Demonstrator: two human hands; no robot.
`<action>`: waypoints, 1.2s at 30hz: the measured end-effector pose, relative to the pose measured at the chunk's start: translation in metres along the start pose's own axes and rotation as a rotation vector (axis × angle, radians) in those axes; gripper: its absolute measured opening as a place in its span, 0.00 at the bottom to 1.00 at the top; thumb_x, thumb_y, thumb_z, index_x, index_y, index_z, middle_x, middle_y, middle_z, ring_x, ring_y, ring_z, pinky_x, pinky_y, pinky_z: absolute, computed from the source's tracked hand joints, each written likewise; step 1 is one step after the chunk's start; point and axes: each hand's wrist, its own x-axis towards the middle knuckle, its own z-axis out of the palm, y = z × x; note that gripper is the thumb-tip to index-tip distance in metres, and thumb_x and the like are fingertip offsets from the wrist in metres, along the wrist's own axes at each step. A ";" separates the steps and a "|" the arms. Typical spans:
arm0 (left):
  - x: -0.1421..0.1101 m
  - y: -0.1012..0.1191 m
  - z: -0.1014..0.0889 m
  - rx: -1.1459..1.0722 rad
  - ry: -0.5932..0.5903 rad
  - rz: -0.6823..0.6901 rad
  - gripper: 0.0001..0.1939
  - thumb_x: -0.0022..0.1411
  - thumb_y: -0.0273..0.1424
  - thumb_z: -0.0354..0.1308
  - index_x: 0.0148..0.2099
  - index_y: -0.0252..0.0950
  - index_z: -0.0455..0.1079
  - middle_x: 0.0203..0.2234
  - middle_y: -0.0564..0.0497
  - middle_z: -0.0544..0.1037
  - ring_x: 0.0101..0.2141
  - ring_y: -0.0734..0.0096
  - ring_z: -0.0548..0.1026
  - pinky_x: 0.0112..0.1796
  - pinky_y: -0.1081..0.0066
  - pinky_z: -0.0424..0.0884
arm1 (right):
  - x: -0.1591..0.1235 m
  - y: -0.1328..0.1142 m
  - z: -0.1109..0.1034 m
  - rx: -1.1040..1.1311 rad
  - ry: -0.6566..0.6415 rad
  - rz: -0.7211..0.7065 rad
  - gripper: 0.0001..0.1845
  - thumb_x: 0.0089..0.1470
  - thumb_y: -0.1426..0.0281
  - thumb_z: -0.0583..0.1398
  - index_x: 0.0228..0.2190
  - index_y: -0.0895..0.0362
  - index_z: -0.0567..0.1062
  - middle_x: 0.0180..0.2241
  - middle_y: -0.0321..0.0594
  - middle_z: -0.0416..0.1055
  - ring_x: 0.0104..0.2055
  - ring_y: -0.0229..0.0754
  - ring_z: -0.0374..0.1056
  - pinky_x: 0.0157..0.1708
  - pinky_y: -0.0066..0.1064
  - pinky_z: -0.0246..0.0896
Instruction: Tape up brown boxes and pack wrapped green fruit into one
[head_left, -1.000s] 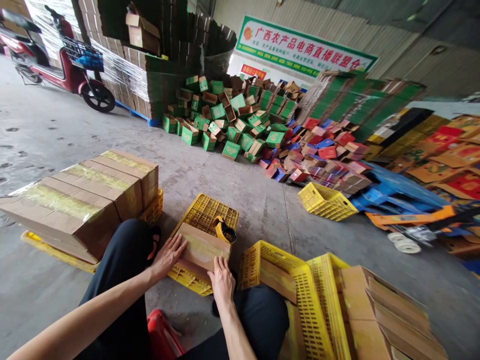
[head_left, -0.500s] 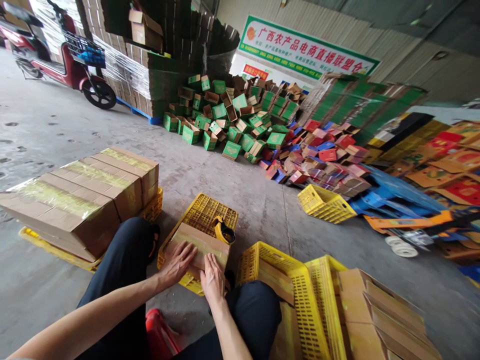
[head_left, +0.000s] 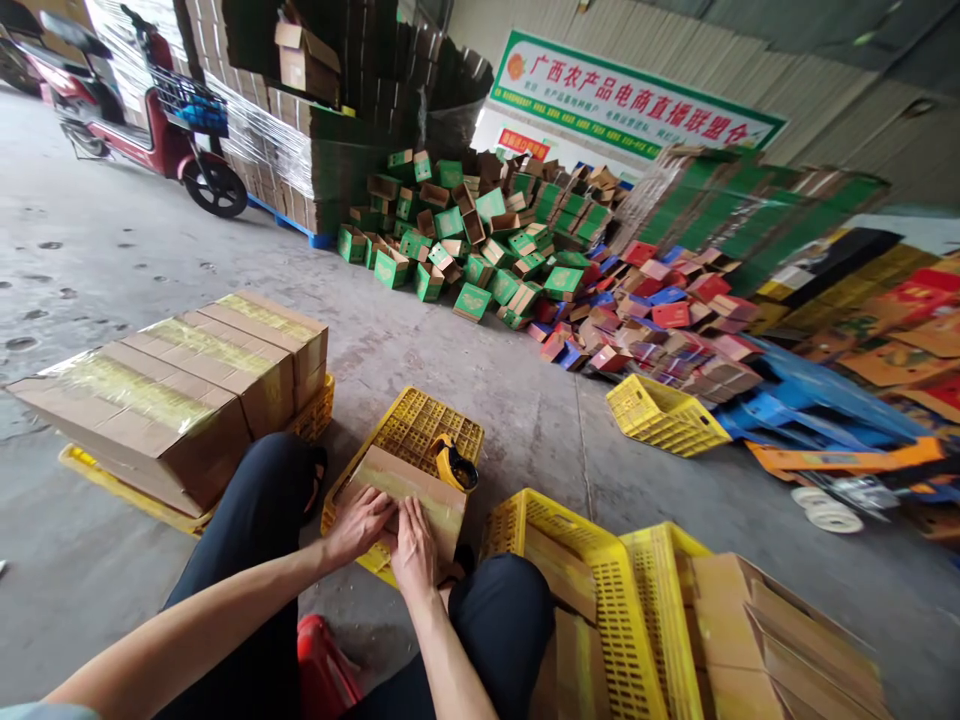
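Note:
In front of me a brown cardboard box (head_left: 429,494) lies on an upturned yellow plastic crate (head_left: 412,415), a band of yellowish tape along its top. My left hand (head_left: 364,524) rests at the box's near edge, its fingers slightly bent. Beside it, almost touching, my right hand (head_left: 414,548) lies with fingers extended on the box top. Neither appears to hold anything, though the thumbs are partly hidden. A yellow-and-black tape dispenser (head_left: 455,464) sits on the crate, just beyond the box's far right corner.
Taped cartons (head_left: 187,365) stand on a yellow crate at left. A yellow crate (head_left: 544,508) by my right knee holds boxes; flattened cardboard (head_left: 757,620) lies beyond it. Part of a red stool (head_left: 322,665) shows below. Green boxes (head_left: 480,270) are heaped behind, near a red scooter (head_left: 142,110).
My hands have come together from opposite ends of the box toward its near middle. My left fingers have bent somewhat. The view has shifted slightly; the box and dispenser remain on the crate.

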 end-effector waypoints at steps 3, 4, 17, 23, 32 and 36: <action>-0.008 -0.005 0.006 0.049 0.051 -0.078 0.29 0.68 0.29 0.56 0.69 0.34 0.63 0.61 0.36 0.71 0.58 0.48 0.69 0.59 0.51 0.67 | 0.002 -0.010 0.006 -0.017 -0.013 0.034 0.39 0.60 0.75 0.57 0.71 0.64 0.58 0.71 0.55 0.58 0.73 0.58 0.53 0.69 0.52 0.55; -0.011 -0.008 0.009 0.082 0.077 -0.114 0.32 0.67 0.29 0.56 0.71 0.34 0.60 0.65 0.35 0.67 0.63 0.45 0.65 0.61 0.48 0.64 | 0.003 -0.012 0.008 -0.022 -0.019 0.046 0.40 0.60 0.75 0.57 0.71 0.63 0.57 0.71 0.54 0.56 0.74 0.59 0.51 0.70 0.54 0.53; -0.013 -0.033 0.007 -0.048 0.029 -0.147 0.34 0.62 0.23 0.59 0.70 0.36 0.62 0.68 0.37 0.66 0.71 0.48 0.58 0.67 0.46 0.61 | 0.023 -0.020 0.005 0.073 -0.086 -0.033 0.35 0.62 0.75 0.54 0.70 0.63 0.60 0.69 0.52 0.61 0.73 0.53 0.55 0.70 0.48 0.57; -0.019 -0.044 0.006 -0.037 0.034 -0.269 0.37 0.60 0.24 0.61 0.70 0.30 0.60 0.71 0.30 0.57 0.72 0.44 0.52 0.67 0.46 0.60 | 0.036 -0.019 0.006 0.097 -0.102 -0.075 0.33 0.64 0.74 0.53 0.69 0.60 0.62 0.68 0.50 0.64 0.72 0.55 0.57 0.68 0.49 0.58; -0.017 -0.044 -0.025 -0.084 -0.019 -0.214 0.29 0.64 0.24 0.60 0.66 0.36 0.66 0.67 0.36 0.67 0.70 0.53 0.60 0.65 0.55 0.67 | 0.044 -0.034 0.008 0.139 -0.103 -0.041 0.36 0.63 0.77 0.51 0.71 0.56 0.58 0.70 0.45 0.61 0.73 0.57 0.51 0.67 0.56 0.57; -0.013 -0.039 -0.036 -0.091 -0.039 -0.217 0.23 0.64 0.23 0.60 0.61 0.36 0.71 0.65 0.37 0.70 0.69 0.53 0.63 0.63 0.56 0.69 | 0.055 -0.030 0.002 0.208 -0.135 -0.054 0.31 0.62 0.75 0.54 0.66 0.58 0.68 0.64 0.48 0.70 0.70 0.55 0.58 0.66 0.50 0.61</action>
